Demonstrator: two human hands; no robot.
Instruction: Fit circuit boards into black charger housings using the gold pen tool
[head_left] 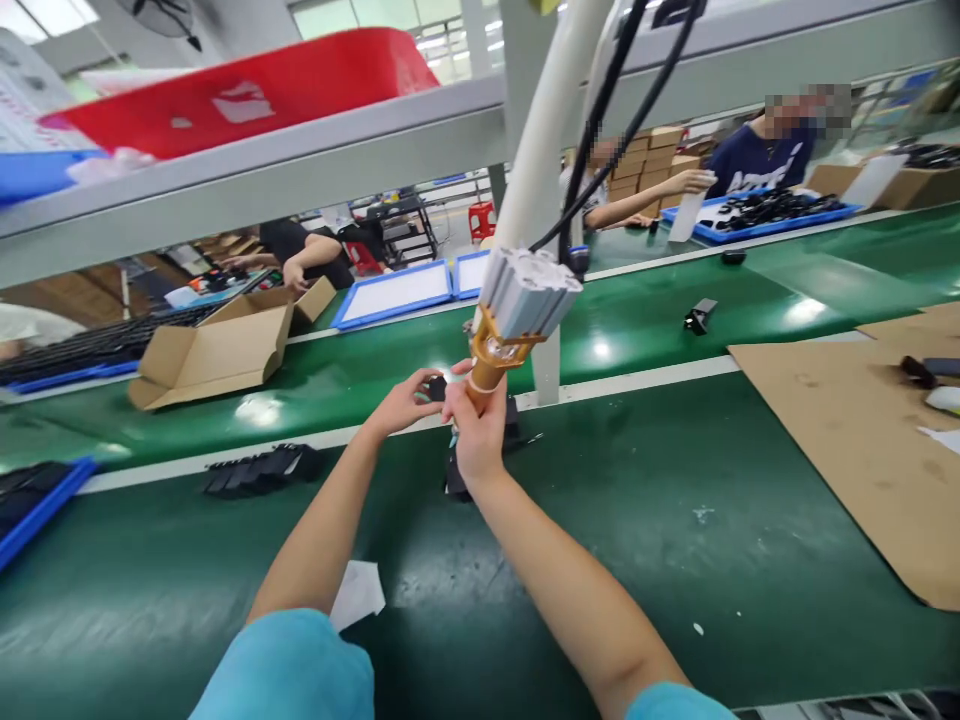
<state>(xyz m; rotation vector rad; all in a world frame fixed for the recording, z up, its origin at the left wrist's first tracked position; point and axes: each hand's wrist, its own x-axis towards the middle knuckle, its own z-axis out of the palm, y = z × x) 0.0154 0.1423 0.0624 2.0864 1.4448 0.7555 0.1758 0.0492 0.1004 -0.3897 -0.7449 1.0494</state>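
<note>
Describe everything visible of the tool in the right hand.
The tool has a blocky silver-grey, metal-looking body above a gold-coloured collar and a narrower orange-brown shaft. It leans, top toward the picture's right, over the green table. The right hand grips the shaft and hides its lower end; the tip cannot be made out.

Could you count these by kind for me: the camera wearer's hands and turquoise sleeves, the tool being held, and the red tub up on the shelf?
Hands, left hand and right hand: 2
Turquoise sleeves: 2
Tool: 1
Red tub: 1
Total: 6
</note>
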